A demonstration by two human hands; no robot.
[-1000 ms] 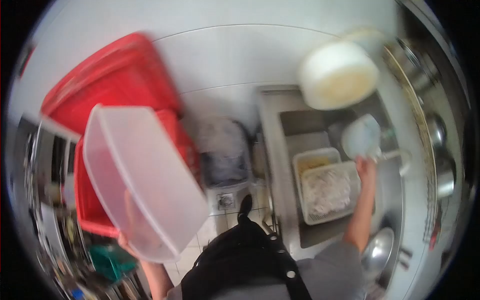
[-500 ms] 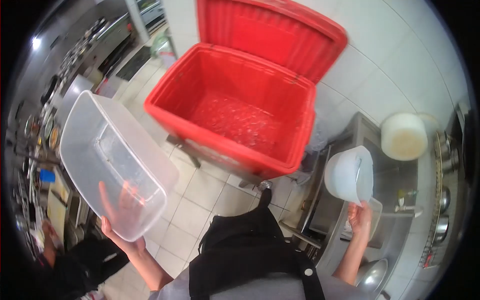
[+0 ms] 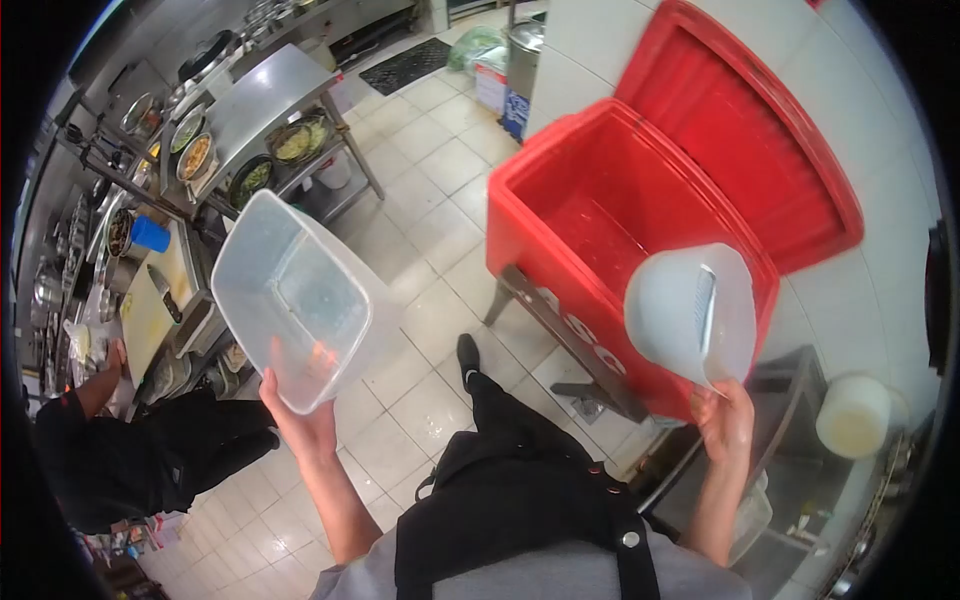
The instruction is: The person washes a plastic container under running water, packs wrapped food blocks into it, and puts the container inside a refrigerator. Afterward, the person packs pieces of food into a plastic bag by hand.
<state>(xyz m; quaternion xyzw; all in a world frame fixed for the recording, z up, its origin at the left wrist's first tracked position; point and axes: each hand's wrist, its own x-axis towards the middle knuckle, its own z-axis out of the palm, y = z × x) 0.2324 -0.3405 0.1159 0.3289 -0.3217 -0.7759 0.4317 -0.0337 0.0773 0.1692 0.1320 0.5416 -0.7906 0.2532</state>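
My left hand grips the lower end of a translucent plastic tub, its fingers showing through the wall. The tub is tilted, and I see nothing inside it. In my right hand is the rim of a white plastic bowl with a slotted strip on its side. This bowl is tilted too, in front of the large red cooler. The cooler's red lid stands open; part of its inside is hidden by the bowl.
At the left a person in black stands by a cutting board with a knife. Behind is a steel table. A metal sink and a white bucket are at the right. Tiled floor lies ahead.
The view has swung left from the sink. Both containers stay in my hands; the white bowl has come away from the sink to the front of the red cooler.
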